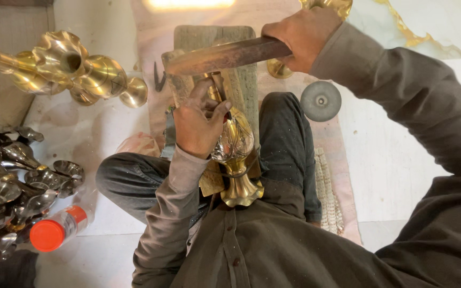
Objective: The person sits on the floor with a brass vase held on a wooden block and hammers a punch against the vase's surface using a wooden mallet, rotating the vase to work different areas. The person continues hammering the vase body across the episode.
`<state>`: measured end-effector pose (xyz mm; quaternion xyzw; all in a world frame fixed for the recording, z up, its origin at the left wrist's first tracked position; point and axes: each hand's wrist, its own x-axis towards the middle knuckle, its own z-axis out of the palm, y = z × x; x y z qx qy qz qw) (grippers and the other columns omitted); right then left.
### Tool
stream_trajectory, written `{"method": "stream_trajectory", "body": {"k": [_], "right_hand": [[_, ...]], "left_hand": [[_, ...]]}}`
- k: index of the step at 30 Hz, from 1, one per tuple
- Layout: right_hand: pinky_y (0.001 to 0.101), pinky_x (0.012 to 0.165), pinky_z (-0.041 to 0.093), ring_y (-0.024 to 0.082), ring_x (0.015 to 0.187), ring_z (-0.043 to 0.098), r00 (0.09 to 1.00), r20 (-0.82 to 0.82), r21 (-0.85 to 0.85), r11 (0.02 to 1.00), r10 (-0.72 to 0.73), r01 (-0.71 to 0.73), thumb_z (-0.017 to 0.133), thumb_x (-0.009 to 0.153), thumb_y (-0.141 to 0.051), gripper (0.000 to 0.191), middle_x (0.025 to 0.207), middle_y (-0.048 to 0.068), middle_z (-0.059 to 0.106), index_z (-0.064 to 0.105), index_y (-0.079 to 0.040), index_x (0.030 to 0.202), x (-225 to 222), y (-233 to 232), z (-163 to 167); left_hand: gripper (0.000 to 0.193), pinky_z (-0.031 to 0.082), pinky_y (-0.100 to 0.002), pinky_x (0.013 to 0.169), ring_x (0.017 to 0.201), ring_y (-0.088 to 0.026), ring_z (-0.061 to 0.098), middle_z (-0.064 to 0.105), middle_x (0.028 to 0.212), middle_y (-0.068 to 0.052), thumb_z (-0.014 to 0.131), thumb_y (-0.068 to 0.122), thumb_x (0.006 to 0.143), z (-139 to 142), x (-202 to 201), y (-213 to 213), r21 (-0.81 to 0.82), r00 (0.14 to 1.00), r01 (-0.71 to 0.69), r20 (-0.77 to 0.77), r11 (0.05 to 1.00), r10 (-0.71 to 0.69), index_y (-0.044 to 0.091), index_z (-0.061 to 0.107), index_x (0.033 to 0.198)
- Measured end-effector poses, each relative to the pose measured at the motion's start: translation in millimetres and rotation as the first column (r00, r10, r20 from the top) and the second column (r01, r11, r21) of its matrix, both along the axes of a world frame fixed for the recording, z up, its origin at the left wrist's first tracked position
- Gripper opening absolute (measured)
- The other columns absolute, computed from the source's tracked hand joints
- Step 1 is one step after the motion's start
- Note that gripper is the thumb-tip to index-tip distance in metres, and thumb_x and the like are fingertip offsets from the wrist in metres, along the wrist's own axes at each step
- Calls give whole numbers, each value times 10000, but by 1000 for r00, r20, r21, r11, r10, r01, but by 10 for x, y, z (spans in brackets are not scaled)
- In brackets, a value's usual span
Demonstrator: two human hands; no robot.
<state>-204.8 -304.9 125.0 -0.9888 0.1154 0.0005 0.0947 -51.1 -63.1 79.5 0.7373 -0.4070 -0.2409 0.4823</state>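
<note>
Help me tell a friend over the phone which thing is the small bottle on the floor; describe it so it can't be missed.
Start at the heap of dark, shiny metal cups on the left. The bottle lies on its side on the pale floor at the heap's lower edge, beside the person's knee. It alone is clear plastic with a bright orange cap; everything around it is metal.

A brass vase (236,154) lies in my lap against a wooden block (241,69) in front of me. My left hand (198,125) rests on it, a chisel (217,88) under my fingers. My right hand (300,40) holds a bar (225,56) above. Brass pieces (54,66) lie to my left, a bottle (60,228) nearer me, and a disc (321,101) to the right.
</note>
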Motion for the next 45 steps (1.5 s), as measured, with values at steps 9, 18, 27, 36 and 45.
{"method": "stream_trajectory", "body": {"k": [9, 18, 27, 36, 45], "right_hand": [[446, 692, 566, 303, 784, 739, 998, 54, 108, 994, -34, 28, 749, 913, -187, 199, 890, 111, 748, 701, -131, 1098, 68, 24, -29], [407, 712, 589, 282, 773, 741, 996, 89, 117, 993, -8, -3, 749, 940, -199, 233, 916, 115, 741, 693, -114, 1150, 53, 3, -30], [397, 722, 586, 272, 819, 757, 990, 141, 210, 977, 2, -32, 785, 881, -182, 279, 926, 113, 752, 689, -77, 1121, 83, 72, -21], [406, 690, 581, 281, 751, 734, 1000, 24, 135, 991, -18, 15, 773, 935, -204, 202, 884, 120, 740, 708, -87, 1086, 98, -17, -63], [453, 710, 563, 301, 791, 734, 995, 78, 7, 998, 57, -58, 815, 861, -196, 285, 892, 98, 744, 714, -130, 1119, 120, 37, -9]], "left_hand": [[484, 631, -274, 595, 722, -151, 803, 793, 818, -117, 795, 53, 881, -55, -8, 34, -30, 999, -3, -47, 1000, 2, 73, 617, 1330], [478, 653, -265, 602, 735, -152, 808, 797, 847, -132, 807, 81, 893, -69, -22, 50, -50, 999, -8, -38, 999, 6, 81, 619, 1333], [424, 627, -266, 576, 697, -141, 794, 791, 805, -129, 812, 90, 886, -27, -45, 51, -2, 995, -46, -89, 999, 46, 63, 620, 1263], [437, 620, -266, 597, 737, -146, 803, 796, 826, -119, 784, 40, 899, -2, -45, 64, -61, 996, -25, -90, 998, 19, 40, 622, 1305], [490, 643, -269, 615, 726, -157, 800, 786, 807, -128, 806, 46, 875, -15, -71, 73, -77, 996, -67, -67, 995, 61, 41, 609, 1324]]}}
